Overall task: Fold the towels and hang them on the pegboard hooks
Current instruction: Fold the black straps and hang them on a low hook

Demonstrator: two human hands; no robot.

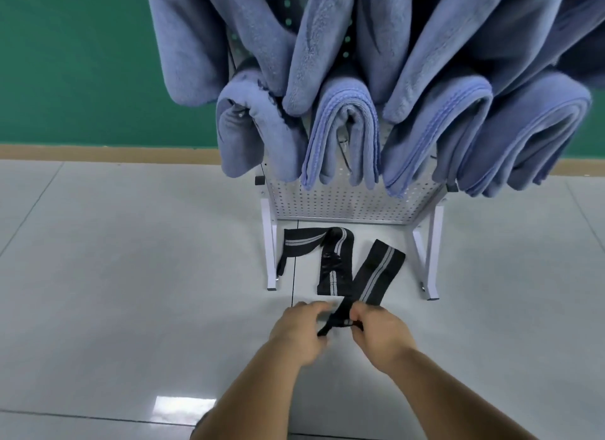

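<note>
Reaching forward over the pale tiled floor (114, 276), both bare forearms meet low in the view. The left hand (299, 330) has its fingers curled on the narrow end of a black strap (376, 272). It is blurred, so the exact grip cannot be made out. The right hand (379, 333) is closed round the same narrow end, thumb and fingers clamped on it just beside the left. From the hands the strap, with its grey stripe, runs away across the floor and lies in loose bends between the white legs (270, 253) of a stand. Above the legs stands the pegboard (343, 197). The blue towels (343, 128) hang folded over its front in two rows, well apart from both sets of fingers and touched by neither hand. Behind is a green wall (82, 63) with a tan skirting strip (98, 151).
</note>
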